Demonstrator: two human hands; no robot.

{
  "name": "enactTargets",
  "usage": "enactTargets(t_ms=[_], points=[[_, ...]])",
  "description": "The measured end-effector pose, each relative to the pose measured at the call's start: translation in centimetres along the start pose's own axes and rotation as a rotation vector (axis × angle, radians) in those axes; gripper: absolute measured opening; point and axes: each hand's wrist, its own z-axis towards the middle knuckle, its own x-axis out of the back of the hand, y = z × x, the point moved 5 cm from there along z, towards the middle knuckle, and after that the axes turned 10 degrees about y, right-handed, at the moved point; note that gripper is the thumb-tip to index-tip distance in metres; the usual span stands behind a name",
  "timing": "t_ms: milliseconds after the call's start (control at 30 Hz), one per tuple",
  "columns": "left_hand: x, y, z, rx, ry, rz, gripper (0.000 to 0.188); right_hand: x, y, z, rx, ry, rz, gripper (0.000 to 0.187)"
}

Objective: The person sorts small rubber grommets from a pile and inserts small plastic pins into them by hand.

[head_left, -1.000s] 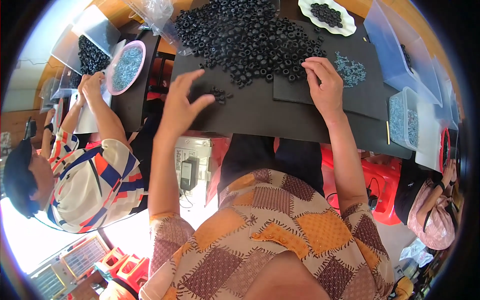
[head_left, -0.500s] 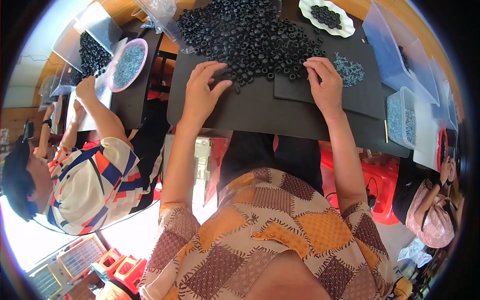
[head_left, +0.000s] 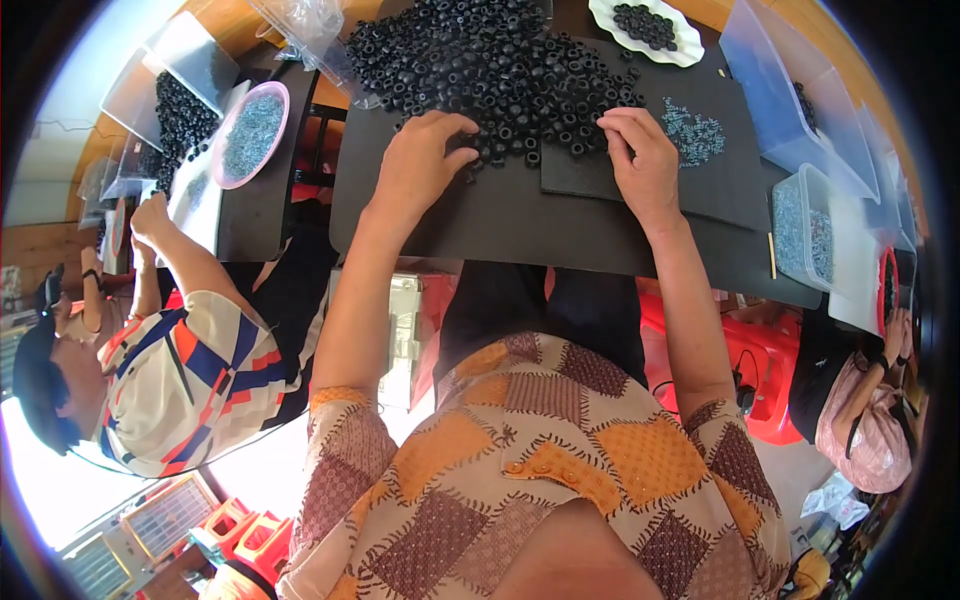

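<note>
A large heap of small black ring-shaped pieces with holes [head_left: 460,70] covers the far middle of the dark table. At the heap's near left edge is my left hand [head_left: 420,165], its fingers curved and its thumb apart from them. My right hand [head_left: 643,165] rests at the heap's right edge above a black board [head_left: 720,185]. Its fingers are bent together, with the thumb a little below them; nothing shows in its grip. Right of that hand, small bluish clear pieces [head_left: 692,135] lie scattered on the board.
A white scalloped dish [head_left: 686,50] holds black pieces at the far right. Clear bins [head_left: 790,90] and a tub [head_left: 803,225] line the right side. To the left, a co-worker [head_left: 195,370] sits by a pink-rimmed bowl [head_left: 219,172]. Another person [head_left: 865,420] sits at right.
My left hand has shifted slightly right and farther into the heap's near edge. My right hand has moved slightly left. The left co-worker's hand has drawn back from the black pieces.
</note>
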Motion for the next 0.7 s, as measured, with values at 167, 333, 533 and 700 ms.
enactTargets(t_ms=[167,333,533,700], points=[[-0.4,-0.4,0.2,-0.024,-0.017,-0.002,0.028,0.0,-0.3,0.0,0.001,0.008,0.005,0.011],[-0.7,-0.4,0.4,0.0,-0.039,-0.072,0.025,-0.4,-2.5,0.0,0.186,0.02,-0.004,0.012],[-0.9,-0.8,0.6,0.027,-0.048,-0.103,0.021,-4.1,-7.6,-0.5,0.25,-0.157,0.064,0.016],[-0.7,-0.5,0.3,0.016,-0.078,-0.093,0.018,-7.3,-8.2,-0.8,0.209,-0.326,-0.007,0.023]])
